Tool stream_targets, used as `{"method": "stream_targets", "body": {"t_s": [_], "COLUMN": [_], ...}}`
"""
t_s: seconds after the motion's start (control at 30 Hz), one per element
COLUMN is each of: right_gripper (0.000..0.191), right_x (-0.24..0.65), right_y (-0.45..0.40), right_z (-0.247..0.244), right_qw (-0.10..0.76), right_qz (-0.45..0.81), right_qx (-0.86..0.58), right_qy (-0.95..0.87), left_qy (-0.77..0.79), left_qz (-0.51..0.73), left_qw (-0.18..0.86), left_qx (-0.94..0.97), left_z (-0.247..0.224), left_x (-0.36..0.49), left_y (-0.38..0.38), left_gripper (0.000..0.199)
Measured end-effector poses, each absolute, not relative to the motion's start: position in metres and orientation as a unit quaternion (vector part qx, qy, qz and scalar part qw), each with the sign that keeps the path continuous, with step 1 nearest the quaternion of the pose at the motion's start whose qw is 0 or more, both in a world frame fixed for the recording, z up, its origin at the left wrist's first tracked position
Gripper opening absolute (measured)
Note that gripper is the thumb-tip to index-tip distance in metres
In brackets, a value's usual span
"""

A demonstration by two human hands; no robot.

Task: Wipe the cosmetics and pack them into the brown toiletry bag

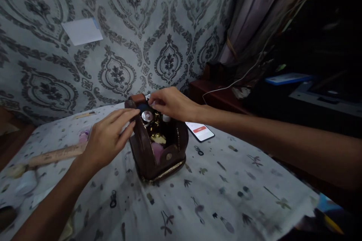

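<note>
A dark brown zip bag (158,165) stands on the cloth with its top unzipped. Inside it are a round silver-topped item (147,116), shiny gold-coloured items (158,137) and something pink (157,151). My left hand (111,133) has its fingers stretched out, the tips touching the bag's left rim and the thumb apart. Over the far end of the opening, my right hand (172,105) reaches in with fingers bent together; what they hold, if anything, is hidden. A brown strap or handle (138,98) lies at the bag's far end.
A lit phone (202,132) lies right of the bag. On the left are a wooden rolling-pin-like stick (58,155), a white object (26,182) and a slim brush-like item (85,115). Behind stands a patterned wall (144,69). A white cable (240,77) hangs at the right.
</note>
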State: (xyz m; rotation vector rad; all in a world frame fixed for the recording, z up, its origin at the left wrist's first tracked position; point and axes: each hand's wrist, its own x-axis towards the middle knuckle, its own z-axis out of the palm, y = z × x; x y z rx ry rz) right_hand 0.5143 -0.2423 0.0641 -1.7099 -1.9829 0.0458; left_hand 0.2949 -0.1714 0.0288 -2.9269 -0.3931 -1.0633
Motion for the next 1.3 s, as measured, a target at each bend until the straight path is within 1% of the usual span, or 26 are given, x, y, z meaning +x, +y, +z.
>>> {"method": "stream_targets", "body": {"t_s": [0.1,0.2,0.3,0.37,0.4,0.53,0.6,0.7,0.83,0.93,1.03,1.1,1.17,1.3], "right_gripper": [0.015,0.017,0.018,0.019,0.022,0.027,0.030,0.030,0.026,0.026,0.034,0.039,0.042,0.041], "right_x": [0.511,0.497,0.476,0.459,0.451,0.416,0.399,0.375,0.350,0.335,0.324,0.318,0.315,0.314], "right_y": [-0.269,-0.304,-0.339,-0.357,-0.363,-0.371,-0.366,-0.353,-0.333,-0.321,-0.312,-0.308,-0.305,-0.307], "right_z": [0.061,0.049,0.026,0.009,0.000,-0.032,-0.047,-0.064,-0.076,-0.080,-0.086,-0.092,-0.097,-0.103], "right_qw": [0.356,0.401,0.384,0.388,0.362,0.318,0.303,0.294,0.307,0.297,0.311,0.334,0.348,0.360], "right_qz": [-0.006,-0.024,-0.054,-0.078,-0.052,0.027,0.068,0.147,0.301,0.450,0.578,0.607,0.608,0.587], "right_qx": [-0.600,-0.547,-0.471,-0.425,-0.428,-0.417,-0.405,-0.394,-0.413,-0.456,-0.478,-0.478,-0.483,-0.493], "right_qy": [-0.717,-0.735,-0.793,-0.814,-0.827,-0.851,-0.860,-0.859,-0.803,-0.708,-0.584,-0.540,-0.525,-0.531], "left_qy": [-0.175,-0.272,-0.366,-0.413,-0.433,-0.474,-0.487,-0.514,-0.573,-0.603,-0.631,-0.650,-0.665,-0.673], "left_qz": [-0.366,-0.366,-0.389,-0.434,-0.464,-0.571,-0.597,-0.605,-0.602,-0.608,-0.605,-0.585,-0.547,-0.437], "left_qw": [-0.034,-0.099,-0.158,-0.182,-0.199,-0.297,-0.313,-0.298,-0.255,-0.217,-0.178,-0.158,-0.142,-0.118], "left_qx": [-0.913,-0.884,-0.830,-0.779,-0.747,-0.601,-0.556,-0.530,-0.495,-0.469,-0.451,-0.459,-0.488,-0.585], "left_z": [0.027,0.022,0.017,0.016,0.016,0.017,0.012,-0.003,-0.025,-0.034,-0.038,-0.042,-0.047,-0.059], "left_x": [0.278,0.249,0.213,0.189,0.177,0.140,0.125,0.105,0.072,0.042,0.010,-0.008,-0.022,-0.034], "left_y": [-0.173,-0.166,-0.152,-0.143,-0.139,-0.128,-0.125,-0.121,-0.115,-0.106,-0.093,-0.084,-0.074,-0.050], "left_gripper": [0.030,0.031,0.032,0.030,0.030,0.034,0.037,0.040,0.039,0.038,0.035,0.033,0.031,0.025]}}
